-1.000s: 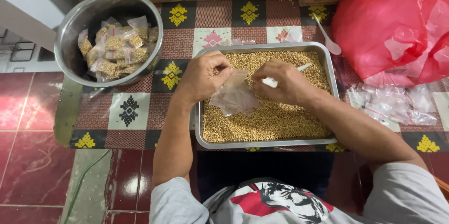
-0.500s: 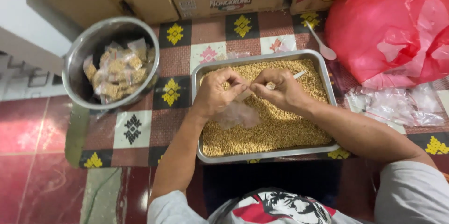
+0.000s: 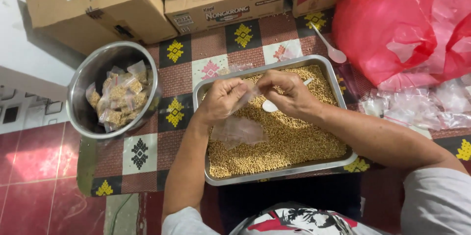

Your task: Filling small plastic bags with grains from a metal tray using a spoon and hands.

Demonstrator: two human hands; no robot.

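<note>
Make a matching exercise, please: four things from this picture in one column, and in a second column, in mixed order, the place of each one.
Things:
1. metal tray
2. steel bowl
3. white spoon
4. red plastic bag

Places:
A. at the far right, beside the tray
B. on the patterned mat, behind the tray's far right corner
C. to the left of the tray, holding small filled packets
D. under both hands, full of small tan grains

Pairs: 1-D, 2-C, 3-B, 4-A

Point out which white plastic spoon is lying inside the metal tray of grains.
The white plastic spoon just under the right hand, resting on the grains in the metal tray. The other white spoon lies outside, on the patterned mat.
</note>
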